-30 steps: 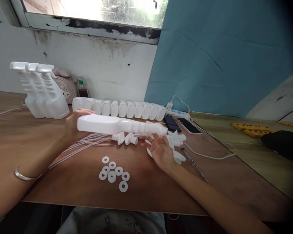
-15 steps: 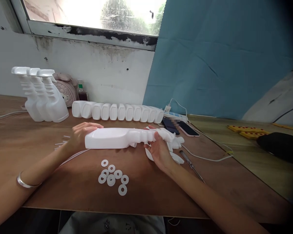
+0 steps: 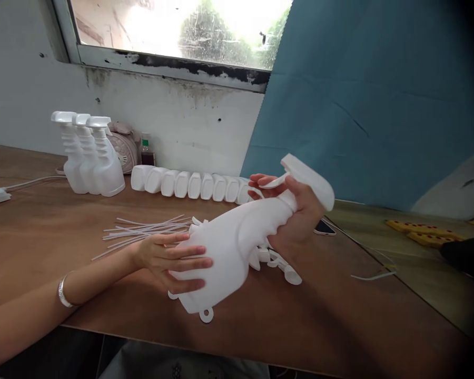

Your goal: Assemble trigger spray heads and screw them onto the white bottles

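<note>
Where the two hands meet on a white spray bottle (image 3: 237, 247), it is held tilted above the table (image 3: 253, 337), base toward the lower left and spray head (image 3: 310, 181) toward the upper right. The left hand (image 3: 164, 258) lies against the lower body, its fingers extended and spread; whether the thumb closes behind cannot be told. The right hand (image 3: 296, 226) is wrapped around the neck just below the head, thumb on the near side, fingertips reaching past the trigger (image 3: 275, 182).

The step in hand appears to be seating or tightening the head on the neck. On that reading, the next move calls for a steady left hand on the body and a firm right-hand turn at the neck, without squeezing the trigger.

Beyond the left hand lie thin white tubes (image 3: 150, 230); a flat washer (image 3: 206, 315) shows beside the base, and loose white parts (image 3: 288, 271) lie under the neck. Behind, bottles in a row (image 3: 195, 185) lie with their bases facing outward, and three spray bottles (image 3: 106, 163) with heads stand upright at the left.
</note>
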